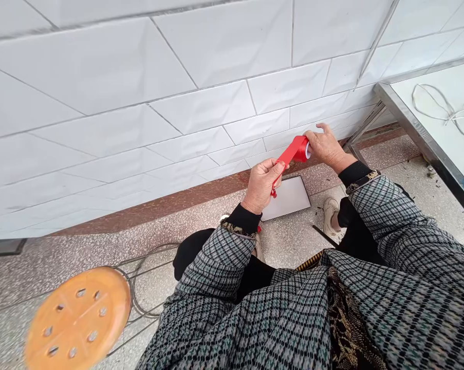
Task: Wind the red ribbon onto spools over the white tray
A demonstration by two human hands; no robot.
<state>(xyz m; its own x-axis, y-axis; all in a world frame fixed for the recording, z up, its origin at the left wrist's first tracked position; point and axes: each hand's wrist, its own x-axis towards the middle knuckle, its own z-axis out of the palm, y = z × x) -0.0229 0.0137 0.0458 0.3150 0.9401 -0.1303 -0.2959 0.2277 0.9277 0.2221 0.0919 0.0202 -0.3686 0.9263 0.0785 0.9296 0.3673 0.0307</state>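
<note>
My right hand [325,148] is closed around a roll of red tape [302,149], held out in front of the white tiled wall. A strip of red tape [288,156] runs from the roll down to my left hand [261,184], whose fingers pinch its free end. The strip is pulled taut between both hands. A short red tail hangs below my left hand. Both arms wear checked sleeves with black cuffs.
An orange perforated stool [77,321] with a wire frame stands at lower left. A white flat panel [288,198] lies on the speckled floor beneath my hands. A metal-edged table [428,136] with loose wires [442,110] is at the right. My shoe [331,213] rests nearby.
</note>
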